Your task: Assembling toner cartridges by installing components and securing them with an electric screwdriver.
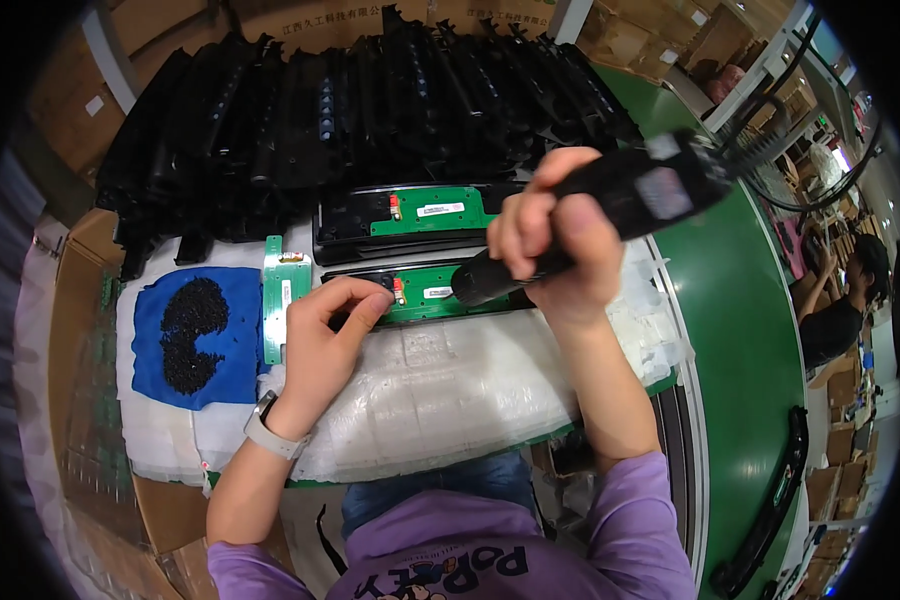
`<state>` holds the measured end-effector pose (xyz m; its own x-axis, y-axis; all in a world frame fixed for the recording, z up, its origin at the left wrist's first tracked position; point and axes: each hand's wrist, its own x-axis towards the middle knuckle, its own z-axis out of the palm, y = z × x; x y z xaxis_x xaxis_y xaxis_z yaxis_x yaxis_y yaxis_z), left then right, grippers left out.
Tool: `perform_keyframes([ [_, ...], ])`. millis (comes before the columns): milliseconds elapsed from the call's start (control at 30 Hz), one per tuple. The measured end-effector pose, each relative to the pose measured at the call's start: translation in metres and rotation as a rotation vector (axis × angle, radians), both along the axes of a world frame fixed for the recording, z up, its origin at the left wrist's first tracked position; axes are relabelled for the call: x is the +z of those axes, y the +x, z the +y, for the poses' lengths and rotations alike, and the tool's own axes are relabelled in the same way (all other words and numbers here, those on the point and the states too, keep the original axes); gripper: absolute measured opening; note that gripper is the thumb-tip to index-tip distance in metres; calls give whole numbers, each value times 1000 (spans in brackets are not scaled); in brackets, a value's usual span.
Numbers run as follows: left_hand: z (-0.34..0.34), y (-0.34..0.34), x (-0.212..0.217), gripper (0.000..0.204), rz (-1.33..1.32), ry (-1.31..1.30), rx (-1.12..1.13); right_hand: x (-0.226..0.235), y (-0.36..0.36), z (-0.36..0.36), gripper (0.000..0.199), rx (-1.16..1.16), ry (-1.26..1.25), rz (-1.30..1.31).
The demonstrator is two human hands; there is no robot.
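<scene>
My right hand (560, 235) is wrapped around a black electric screwdriver (660, 185). The driver tilts down to the left, its nose over a green circuit board (425, 293) set in a long black plastic housing. At the left part of that board, beside a small red-and-white connector (399, 290), my left hand (335, 315) has thumb and forefinger pinched together; what is between them is hidden. Just behind lies a second black housing (345, 220) with its own green board (450, 208). Left of my left hand, a loose green circuit board (274, 335) rests lengthwise.
Small black screws (195, 335) are heaped on a blue cloth (240, 385) at the left. Many black plastic housings (370, 110) stand stacked along the back. White padding (440, 375) covers the worktop. A coiled cable (760, 125) trails from the screwdriver. Another person (840, 310) sits far right.
</scene>
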<state>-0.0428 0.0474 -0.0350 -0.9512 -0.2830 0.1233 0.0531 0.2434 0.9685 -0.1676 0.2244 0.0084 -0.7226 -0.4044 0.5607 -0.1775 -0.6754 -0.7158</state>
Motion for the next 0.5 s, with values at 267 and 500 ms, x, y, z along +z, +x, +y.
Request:
perform_keyframes([
  [267, 6, -1, 6, 8, 146, -169, -188, 12, 7, 1, 30, 141, -376, -162],
  [500, 7, 0, 5, 9, 52, -69, -151, 10, 12, 0, 30, 143, -314, -113],
])
